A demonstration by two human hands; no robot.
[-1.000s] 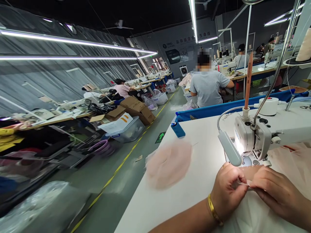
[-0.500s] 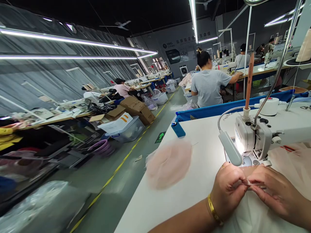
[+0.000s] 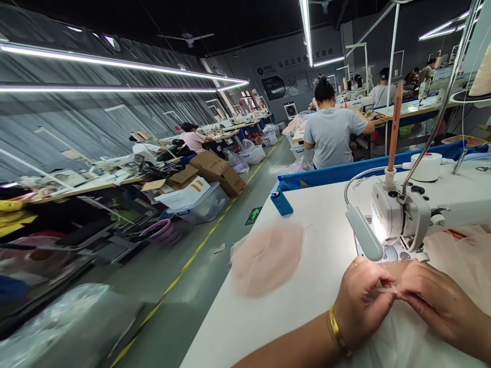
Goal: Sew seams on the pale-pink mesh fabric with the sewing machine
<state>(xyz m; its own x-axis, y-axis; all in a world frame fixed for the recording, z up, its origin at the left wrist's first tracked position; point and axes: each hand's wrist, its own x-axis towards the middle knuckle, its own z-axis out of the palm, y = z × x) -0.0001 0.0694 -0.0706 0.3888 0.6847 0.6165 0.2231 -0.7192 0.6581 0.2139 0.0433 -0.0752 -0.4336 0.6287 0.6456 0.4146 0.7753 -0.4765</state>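
Both hands pinch a sheer pale fabric [image 3: 406, 332] just in front of the sewing machine [image 3: 395, 209]. My left hand [image 3: 362, 299], with a gold bracelet and a ring, is closed on the fabric edge with thumb and fingertips. Right beside it, my right hand [image 3: 437, 306] is closed on the same edge, the fingertips of both nearly meeting. The fabric hangs down below the hands, and more sheer pink cloth [image 3: 456, 255] lies to the right under the machine arm. The grey lamp [image 3: 364, 232] lights the needle area, which the hands partly hide.
A sheer pink fabric piece [image 3: 268, 260] lies on the white table [image 3: 215, 332]. A blue thread spool [image 3: 282, 203] rests near its far left edge. A pencil [image 3: 395, 128] stands upright on the machine. Beyond a blue cloth barrier [image 3: 326, 176] a co-worker [image 3: 332, 128] sits facing away.
My fingertips have shifted slightly along the fabric edge, with the right thumb tucked closer in. The co-worker ahead has turned the head and drawn in the right arm.
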